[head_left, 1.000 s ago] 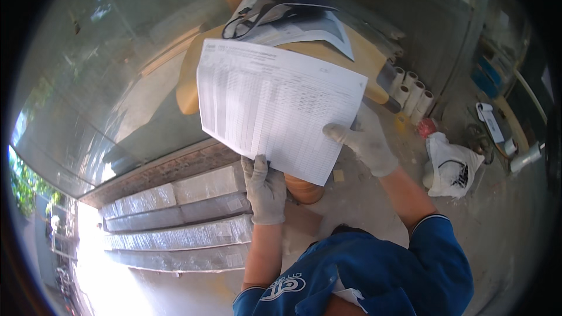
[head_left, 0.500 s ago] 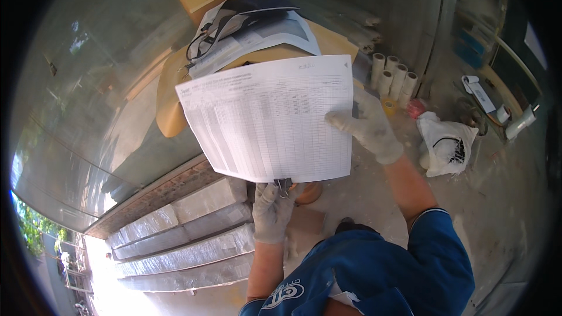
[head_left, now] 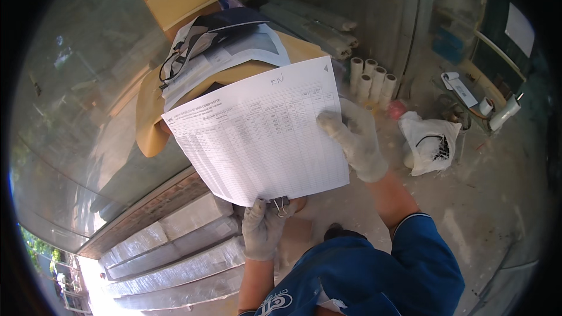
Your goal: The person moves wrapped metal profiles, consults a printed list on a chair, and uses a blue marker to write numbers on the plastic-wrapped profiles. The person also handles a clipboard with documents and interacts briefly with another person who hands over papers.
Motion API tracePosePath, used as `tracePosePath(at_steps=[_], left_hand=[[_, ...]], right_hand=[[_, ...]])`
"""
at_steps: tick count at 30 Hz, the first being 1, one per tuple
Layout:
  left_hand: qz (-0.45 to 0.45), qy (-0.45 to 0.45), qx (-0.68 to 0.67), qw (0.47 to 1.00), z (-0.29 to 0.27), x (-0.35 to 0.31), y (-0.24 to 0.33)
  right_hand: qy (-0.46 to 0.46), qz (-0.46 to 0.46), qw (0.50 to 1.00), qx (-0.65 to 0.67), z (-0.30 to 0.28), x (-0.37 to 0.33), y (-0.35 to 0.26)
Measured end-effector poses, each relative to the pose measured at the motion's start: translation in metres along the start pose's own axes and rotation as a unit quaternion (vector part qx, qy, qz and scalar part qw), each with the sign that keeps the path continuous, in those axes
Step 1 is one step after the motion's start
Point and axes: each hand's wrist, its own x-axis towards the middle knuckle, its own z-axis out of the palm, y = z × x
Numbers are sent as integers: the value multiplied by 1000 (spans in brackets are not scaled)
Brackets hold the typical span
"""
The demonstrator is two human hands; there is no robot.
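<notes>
Printed sheet [head_left: 252, 146], one: white, tabular, handwriting near the top edge; held up tilted before the person, between the two hands. Lower edge fitted with a dark binder clip [head_left: 278, 202].

Left hand [head_left: 261, 228]: pale glove, closed at the sheet's lower edge, just beside the clip and gripping there.

Right hand [head_left: 357, 143]: pale glove, thumb laid over the sheet's right margin, the other fingers largely behind the paper; holding it.

Shirt [head_left: 374, 275], blue, short-sleeved, worn by the person.

Beyond the sheet: tan covering [head_left: 150, 131], partly overlapped by it; on this, further papers [head_left: 263, 48] and a dark strapped article [head_left: 225, 20], perhaps a bag, too blurred to name firmly.

Below, to the left: long packages [head_left: 170, 251], several, in shiny clear wrap, lying side by side.

To the right, on the grey floor [head_left: 480, 193]: white rolls [head_left: 379, 76], a group, standing upright close together; a white plastic bag [head_left: 418, 134], dark contents showing; near it, a small red item [head_left: 396, 109].
</notes>
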Motion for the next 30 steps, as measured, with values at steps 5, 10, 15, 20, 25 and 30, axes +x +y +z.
tracePosePath(at_steps=[5,10,15,20,25,30], left_hand=[[-3,28,-1,1000,9,0,-3],[-8,28,-21,999,15,2,-2],[-14,32,-32,999,16,3,-1],[-5,34,-36,999,14,3,-2],[-10,19,-55,998,7,2,-2],[-5,33,-63,997,3,-3,-4]], right_hand=[[27,-49,997,-53,0,-3,-4],[27,-83,991,-100,-1,-4,-2],[18,-98,989,-113,-1,-4,-4],[10,-102,987,-127,2,-5,-11],[-4,-83,990,-116,6,-10,-16],[-17,-80,989,-126,6,-12,-14]])
